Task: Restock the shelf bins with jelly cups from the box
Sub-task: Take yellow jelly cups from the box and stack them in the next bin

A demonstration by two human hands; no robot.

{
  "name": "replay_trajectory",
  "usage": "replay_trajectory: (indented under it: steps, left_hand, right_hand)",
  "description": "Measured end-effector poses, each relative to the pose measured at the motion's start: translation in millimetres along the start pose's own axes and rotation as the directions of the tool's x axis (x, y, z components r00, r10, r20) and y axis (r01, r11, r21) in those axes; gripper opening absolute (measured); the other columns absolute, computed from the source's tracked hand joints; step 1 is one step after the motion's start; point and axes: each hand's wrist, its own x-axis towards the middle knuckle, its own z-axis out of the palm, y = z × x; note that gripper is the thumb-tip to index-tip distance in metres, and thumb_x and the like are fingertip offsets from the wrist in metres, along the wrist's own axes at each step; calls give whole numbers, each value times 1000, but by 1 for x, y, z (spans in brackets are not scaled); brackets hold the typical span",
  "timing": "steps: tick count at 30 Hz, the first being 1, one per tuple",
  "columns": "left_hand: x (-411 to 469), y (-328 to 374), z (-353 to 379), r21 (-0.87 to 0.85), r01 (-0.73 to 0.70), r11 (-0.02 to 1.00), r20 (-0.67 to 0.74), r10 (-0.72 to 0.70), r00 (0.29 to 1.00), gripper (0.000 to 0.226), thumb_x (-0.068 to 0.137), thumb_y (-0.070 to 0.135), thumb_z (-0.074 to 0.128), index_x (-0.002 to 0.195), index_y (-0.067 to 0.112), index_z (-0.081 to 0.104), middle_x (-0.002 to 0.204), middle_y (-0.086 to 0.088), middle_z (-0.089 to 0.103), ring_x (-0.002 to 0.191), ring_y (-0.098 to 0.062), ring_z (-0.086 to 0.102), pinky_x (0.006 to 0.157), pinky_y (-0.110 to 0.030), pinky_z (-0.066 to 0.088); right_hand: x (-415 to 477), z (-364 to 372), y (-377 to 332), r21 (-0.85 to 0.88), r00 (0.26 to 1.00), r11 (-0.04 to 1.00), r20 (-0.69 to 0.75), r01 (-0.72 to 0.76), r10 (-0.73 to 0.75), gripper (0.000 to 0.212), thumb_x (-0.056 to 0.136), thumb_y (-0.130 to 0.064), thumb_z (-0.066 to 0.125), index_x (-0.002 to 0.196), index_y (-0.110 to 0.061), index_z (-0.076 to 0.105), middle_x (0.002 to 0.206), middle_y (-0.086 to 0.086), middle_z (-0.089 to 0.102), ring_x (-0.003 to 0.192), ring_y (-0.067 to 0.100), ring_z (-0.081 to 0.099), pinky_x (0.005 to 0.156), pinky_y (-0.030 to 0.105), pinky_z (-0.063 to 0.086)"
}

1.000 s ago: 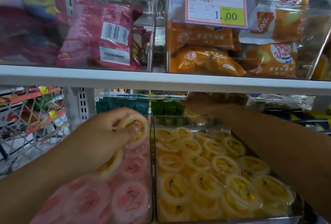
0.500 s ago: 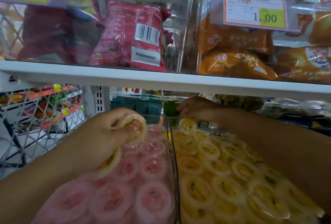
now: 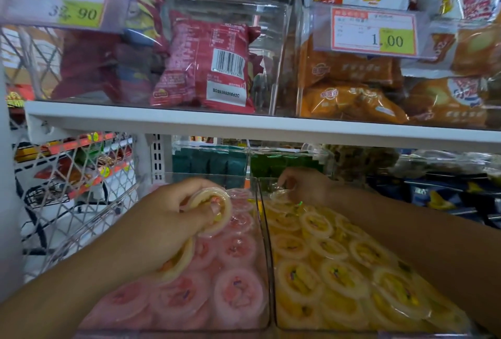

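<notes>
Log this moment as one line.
left hand: holds yellow jelly cups over pink bin | right hand: at back of yellow bin, grip unclear

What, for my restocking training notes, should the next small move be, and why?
Probably shift the left hand rightward over the yellow bin and set a cup down: it grips yellow cups above the pink bin, where they don't belong, and the right hand is at the yellow bin's back.

Upper-left price tag (image 3: 78, 13): too blurred for me to read fully.
Right hand (image 3: 306, 186): I can't tell if its fingers hold anything.
</notes>
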Motion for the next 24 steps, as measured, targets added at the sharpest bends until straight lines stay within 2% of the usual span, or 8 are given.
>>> replay_trajectory:
  steps: [3, 5, 7, 10, 14, 17, 20, 24]
  left_hand:
    - [0, 0, -2, -1, 6, 1000, -5, -6, 1000, 17, 92, 36, 57, 96, 52, 62, 77, 4, 72, 64, -31, 68, 63, -43, 52]
    - [0, -1, -2, -4, 10, 1000, -18, -10, 1000, 15, 93, 34, 57, 94, 47, 64, 72, 8, 71, 56, -22, 66, 55, -32, 47]
    - [1, 0, -1, 0, 9, 1000, -16, -9, 1000, 15, 93, 34, 58, 95, 48, 64, 73, 9, 72, 57, -23, 66, 57, -35, 49]
    - [3, 0, 1, 6, -7, 1000, -12, 7, 1000, 22, 92, 34, 59, 96, 56, 60, 78, 9, 72, 64, -27, 68, 71, -46, 54]
    - [6, 2, 2, 27, 1, 1000, -2, 0, 1000, 13, 92, 34, 59, 94, 46, 65, 78, 14, 71, 65, -19, 68, 63, -35, 50]
    - [15, 3, 7, 21, 19, 1000, -9, -18, 1000, 14, 90, 37, 61, 100, 47, 59, 81, 19, 70, 66, -7, 66, 66, -26, 49]
    - [30, 11, 19, -13, 39, 999, 4, -39, 999, 31, 87, 38, 66, 113, 43, 50, 93, 11, 70, 68, -7, 68, 77, -34, 54]
    - [54, 26, 39, -8, 36, 999, 36, -36, 999, 52, 84, 36, 71, 127, 33, 42, 101, 11, 69, 79, -13, 70, 79, -38, 56]
  right_hand:
    - [4, -5, -7, 6, 991, 995, -95, -95, 96, 25, 87, -1, 60, 90, -26, 59, 89, -10, 55, 87, 10, 54, 61, 14, 41]
    - [8, -6, -13, 85, 972, 982, -153, -166, 178, 30, 82, 4, 63, 82, -25, 58, 88, -8, 57, 88, 10, 55, 64, 16, 42]
    - [12, -3, -18, 142, 966, 970, -142, -197, 217, 29, 81, 5, 65, 81, -23, 59, 85, -7, 57, 87, 11, 56, 68, 19, 46]
    - [12, 4, -19, 202, 981, 964, -51, -173, 186, 25, 84, 3, 64, 82, -22, 61, 90, -2, 62, 86, 12, 60, 74, 23, 53]
    - [5, -17, -15, 179, 994, 980, 75, -91, 79, 21, 90, -9, 62, 102, -25, 67, 110, -4, 61, 97, 11, 60, 74, 18, 49]
    - [-10, -42, -19, 191, 989, 982, 149, -10, -19, 23, 87, -21, 65, 97, -41, 70, 118, -10, 63, 114, 13, 58, 98, 27, 46]
    - [-37, -55, -33, 455, 973, 890, 185, 40, -138, 29, 88, -9, 64, 100, -34, 71, 114, -2, 71, 114, 16, 62, 105, 37, 45]
    - [-65, -63, -54, 740, 914, 670, 306, -52, -267, 30, 85, -1, 60, 114, -8, 63, 107, 9, 71, 98, 21, 69, 87, 31, 56]
